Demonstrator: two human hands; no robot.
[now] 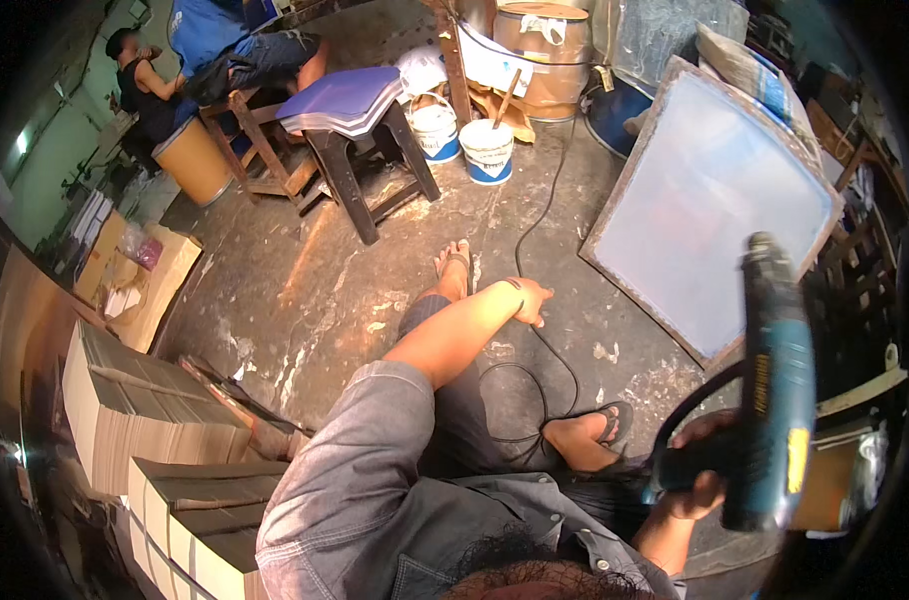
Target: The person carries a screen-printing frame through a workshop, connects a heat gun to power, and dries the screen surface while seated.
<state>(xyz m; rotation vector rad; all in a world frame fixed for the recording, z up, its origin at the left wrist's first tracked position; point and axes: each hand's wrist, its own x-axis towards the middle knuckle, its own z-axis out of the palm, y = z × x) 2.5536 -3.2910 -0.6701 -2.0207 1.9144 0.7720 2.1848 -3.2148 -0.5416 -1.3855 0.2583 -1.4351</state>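
In my right hand (697,485) is a teal and black heat gun (780,400), its fingers wrapped around the handle. The dark nozzle points away from me, over the lower right part of a framed screen (705,200) with a pale bluish mesh and a worn brown frame. Over my left leg reaches my left arm, and my left hand (531,302) hangs with fingers apart. A black cord (543,215) passes behind or against that hand; whether they touch I cannot tell.
Stacks of boards (155,400) stand close on my left. Ahead are a black stool (360,170) with purple sheets on it, a white-and-blue bucket (487,155) and a brown drum (545,60). Another person (150,90) sits at the far left. Cord loops lie near my right foot.
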